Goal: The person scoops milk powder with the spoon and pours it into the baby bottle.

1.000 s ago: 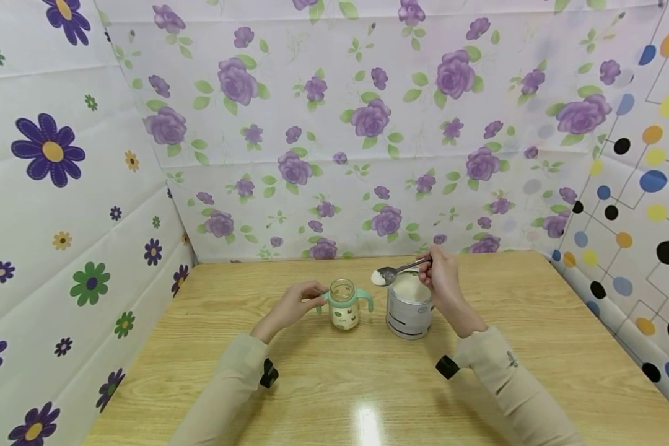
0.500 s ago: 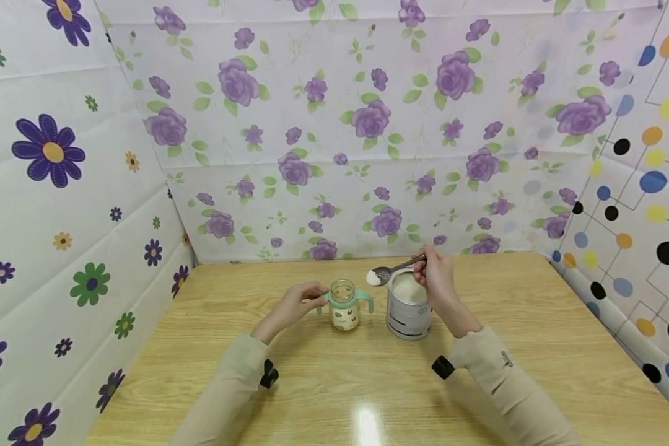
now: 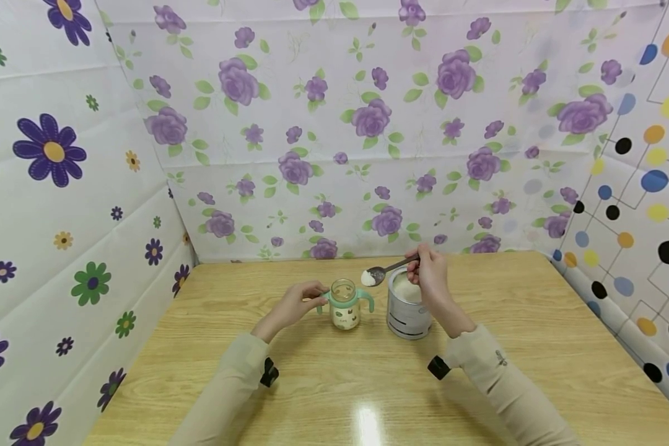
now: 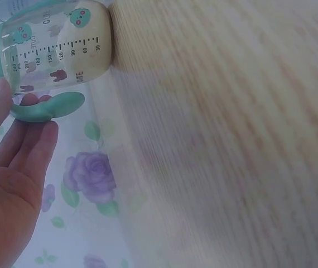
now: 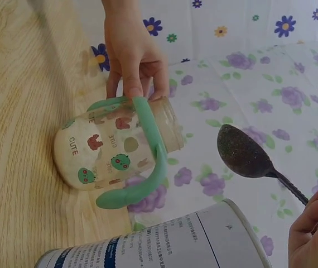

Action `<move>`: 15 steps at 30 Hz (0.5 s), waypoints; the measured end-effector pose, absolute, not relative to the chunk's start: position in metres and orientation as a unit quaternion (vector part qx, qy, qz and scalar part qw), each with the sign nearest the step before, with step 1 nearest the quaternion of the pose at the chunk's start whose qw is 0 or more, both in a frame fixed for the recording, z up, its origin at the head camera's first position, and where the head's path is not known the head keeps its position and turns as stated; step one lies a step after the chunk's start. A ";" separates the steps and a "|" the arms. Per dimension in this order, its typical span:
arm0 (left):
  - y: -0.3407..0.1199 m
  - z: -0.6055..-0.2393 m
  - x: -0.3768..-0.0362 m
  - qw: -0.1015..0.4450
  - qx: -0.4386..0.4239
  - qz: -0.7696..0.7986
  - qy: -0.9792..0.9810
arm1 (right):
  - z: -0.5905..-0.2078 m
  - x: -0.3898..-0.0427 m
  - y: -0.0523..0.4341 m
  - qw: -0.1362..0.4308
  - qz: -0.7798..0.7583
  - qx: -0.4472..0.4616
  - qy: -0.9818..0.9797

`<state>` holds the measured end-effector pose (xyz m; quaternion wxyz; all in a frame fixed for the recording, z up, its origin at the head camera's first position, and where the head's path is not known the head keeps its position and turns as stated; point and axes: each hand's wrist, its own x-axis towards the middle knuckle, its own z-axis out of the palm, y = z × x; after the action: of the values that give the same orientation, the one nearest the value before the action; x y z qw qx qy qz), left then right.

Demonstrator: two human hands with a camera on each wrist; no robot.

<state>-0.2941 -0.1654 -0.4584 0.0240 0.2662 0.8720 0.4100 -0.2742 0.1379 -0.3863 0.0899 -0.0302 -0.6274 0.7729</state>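
Observation:
My left hand (image 3: 295, 306) pinches one green handle (image 4: 53, 109) of a clear baby bottle (image 3: 345, 318) between thumb and fingers. The bottle stands upright on the table without a lid, and cream-coloured contents (image 4: 96, 33) show at its bottom. In my right hand (image 3: 433, 280) is a dark metal spoon (image 5: 244, 153), gripped by its handle. White powder (image 3: 368, 279) is heaped at the spoon's tip. The spoon's bowl hangs in the air between the bottle and a white can (image 3: 409, 319), a little above the bottle's mouth. Pale powder (image 3: 406, 290) shows inside the uncovered can.
Everything stands on a light wooden table (image 3: 334, 384). A purple rose-printed cloth (image 3: 340, 124) hangs behind it, with a daisy-printed cloth (image 3: 61, 204) at the left and a dotted one (image 3: 635, 204) at the right. The can stands close to the bottle's right side.
My right hand has moved slightly left, bringing the loaded spoon from above the can's left rim toward the bottle. My left hand, the bottle and the can stay in place.

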 end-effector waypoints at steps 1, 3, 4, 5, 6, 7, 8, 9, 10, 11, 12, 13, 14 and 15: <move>-0.166 -0.458 -0.294 0.025 0.266 0.410 0.872 | -0.387 -0.274 0.137 0.091 0.769 -0.030 -0.632; -0.165 -0.458 -0.293 0.027 0.264 0.410 0.873 | -0.388 -0.274 0.136 0.093 0.763 -0.029 -0.639; -0.165 -0.457 -0.293 0.028 0.262 0.410 0.873 | -0.388 -0.274 0.136 0.093 0.761 -0.028 -0.641; -0.165 -0.457 -0.293 0.029 0.263 0.411 0.872 | -0.388 -0.274 0.135 0.094 0.759 -0.026 -0.643; -0.165 -0.457 -0.293 0.030 0.263 0.412 0.872 | -0.389 -0.275 0.134 0.095 0.758 -0.025 -0.645; -0.165 -0.456 -0.292 0.031 0.263 0.413 0.871 | -0.389 -0.275 0.133 0.096 0.756 -0.022 -0.647; -0.165 -0.456 -0.292 0.032 0.263 0.414 0.871 | -0.389 -0.274 0.133 0.097 0.753 -0.018 -0.651; -0.165 -0.456 -0.292 0.031 0.263 0.415 0.870 | -0.390 -0.274 0.132 0.098 0.750 -0.015 -0.654; -0.165 -0.456 -0.292 0.032 0.264 0.415 0.870 | -0.390 -0.274 0.130 0.100 0.747 -0.012 -0.658; -0.165 -0.456 -0.292 0.032 0.264 0.415 0.870 | -0.390 -0.274 0.129 0.102 0.744 -0.011 -0.660; -0.165 -0.456 -0.292 0.033 0.262 0.415 0.871 | -0.390 -0.274 0.128 0.103 0.743 -0.008 -0.662; -0.165 -0.456 -0.292 0.032 0.263 0.414 0.871 | -0.390 -0.273 0.127 0.105 0.740 -0.006 -0.664; -0.165 -0.456 -0.292 0.030 0.266 0.413 0.870 | -0.390 -0.273 0.126 0.106 0.739 -0.005 -0.665; -0.165 -0.456 -0.293 0.030 0.266 0.414 0.870 | -0.390 -0.273 0.125 0.108 0.739 -0.003 -0.665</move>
<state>-0.2926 -0.1648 -0.4561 0.0299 0.2656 0.8704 0.4136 -0.2731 0.1245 -0.3905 0.1081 -0.0030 -0.6652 0.7388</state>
